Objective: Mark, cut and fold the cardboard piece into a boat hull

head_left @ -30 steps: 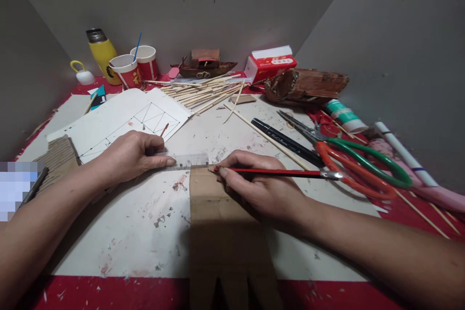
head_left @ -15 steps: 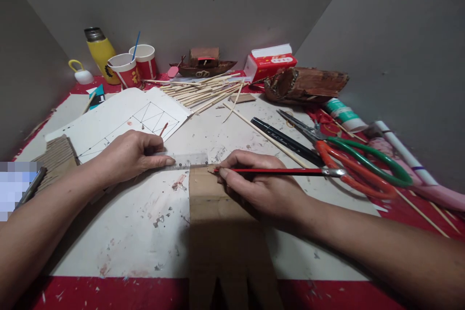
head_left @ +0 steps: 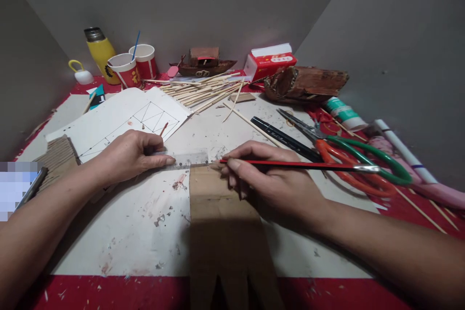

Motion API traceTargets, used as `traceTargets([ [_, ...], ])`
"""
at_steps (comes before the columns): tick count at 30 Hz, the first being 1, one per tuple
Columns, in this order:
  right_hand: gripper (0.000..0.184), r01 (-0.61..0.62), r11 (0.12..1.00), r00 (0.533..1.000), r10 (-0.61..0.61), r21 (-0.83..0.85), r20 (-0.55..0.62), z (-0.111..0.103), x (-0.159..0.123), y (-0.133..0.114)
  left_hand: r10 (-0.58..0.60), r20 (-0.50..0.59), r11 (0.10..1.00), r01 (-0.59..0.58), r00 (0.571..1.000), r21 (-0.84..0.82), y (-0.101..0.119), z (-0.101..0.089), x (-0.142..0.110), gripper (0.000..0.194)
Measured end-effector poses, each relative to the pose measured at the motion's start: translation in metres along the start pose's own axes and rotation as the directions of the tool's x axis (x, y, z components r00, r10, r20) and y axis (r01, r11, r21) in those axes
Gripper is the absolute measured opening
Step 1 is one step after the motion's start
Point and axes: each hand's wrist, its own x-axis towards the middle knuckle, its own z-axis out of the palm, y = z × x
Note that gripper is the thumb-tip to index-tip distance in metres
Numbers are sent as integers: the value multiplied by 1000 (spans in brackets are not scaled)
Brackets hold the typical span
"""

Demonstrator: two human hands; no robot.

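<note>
Two bare hands with a ruler and a pencil at the far end of a cardboard piece.
Nearest me, the brown cardboard (head_left: 221, 208) runs lengthwise away from the person across the desk (head_left: 90, 293). At its far edge, the clear ruler (head_left: 193, 159) lies crosswise, its left part pressed under the left hand's (head_left: 125, 155) thumb, fingers curled. The right hand (head_left: 278, 184) pinches the red-and-black pencil (head_left: 308, 166), long axis sideways, tip leftward near the ruler; contact is unclear. It looks like measuring or marking, which calls for a steady ruler. Beyond lie scissors (head_left: 322, 147), wooden sticks (head_left: 203, 91) and a model boat (head_left: 203, 64).
</note>
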Motion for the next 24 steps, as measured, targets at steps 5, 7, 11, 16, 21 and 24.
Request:
traceTargets([
  [5, 31, 33, 999, 997, -31, 39, -69, -16, -17, -22, 14, -68, 997, -19, 998, -72, 7, -7, -3, 40],
  [7, 32, 10, 1000, 997, -8, 24, -81, -25, -28, -25, 20, -146, 998, -29, 989, -55, 14, -13, -6, 39],
  [11, 26, -27, 993, 989, 43, 114, -145, -36, -45, -11, 84, -261, 996, -75, 962, 44, 33, -19, -13, 30],
  [16, 32, -23, 980, 970, 70, 196, -234, -32, -45, 9, 205, -231, 971, -168, 951, 170, 49, -14, -23, 17],
  [21, 44, 0, 969, 970, 60, 248, -234, -33, -42, 12, 362, -206, 884, -266, 909, 384, 56, -7, -32, 13],
  [24, 47, 44, 964, 954, 37, 262, -297, -36, -43, 11, 447, -189, 804, -300, 875, 513, 59, -3, -33, 11],
])
